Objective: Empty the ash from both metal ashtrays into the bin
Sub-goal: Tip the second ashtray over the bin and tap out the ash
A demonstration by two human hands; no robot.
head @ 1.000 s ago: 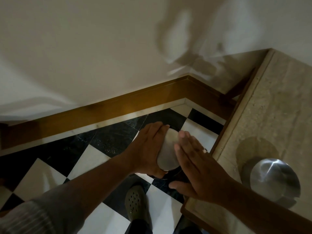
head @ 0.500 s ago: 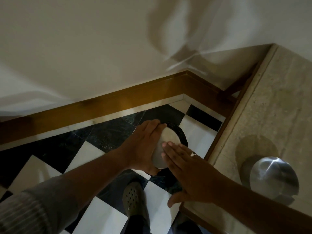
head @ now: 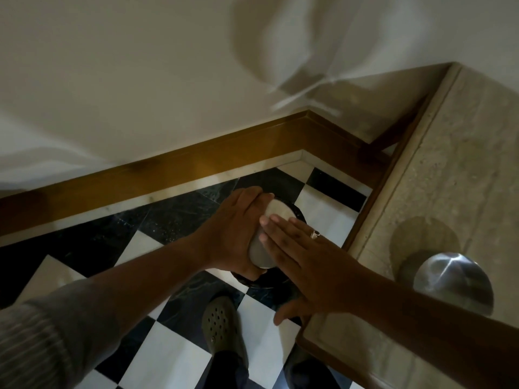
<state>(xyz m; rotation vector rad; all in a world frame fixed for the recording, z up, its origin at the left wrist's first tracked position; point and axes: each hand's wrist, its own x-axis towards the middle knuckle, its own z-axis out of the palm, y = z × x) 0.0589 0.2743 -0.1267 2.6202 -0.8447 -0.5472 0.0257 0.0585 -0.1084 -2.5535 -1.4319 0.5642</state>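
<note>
My left hand grips a round metal ashtray, turned upside down with its flat base facing up. It sits over the dark round bin on the floor, whose rim shows behind and below it. My right hand lies flat, fingers together, resting on the ashtray's base; a ring is on one finger. The second metal ashtray stands on the stone table at the right, near my right forearm.
The beige stone table with a wooden frame fills the right side. The floor is black and white checkered tile, with a wooden skirting board along the white wall. My shoe is just below the bin.
The view has shifted slightly and the bin's rim has come into sight. My right hand has slid forward onto the ashtray's base. The left hand keeps the ashtray inverted.
</note>
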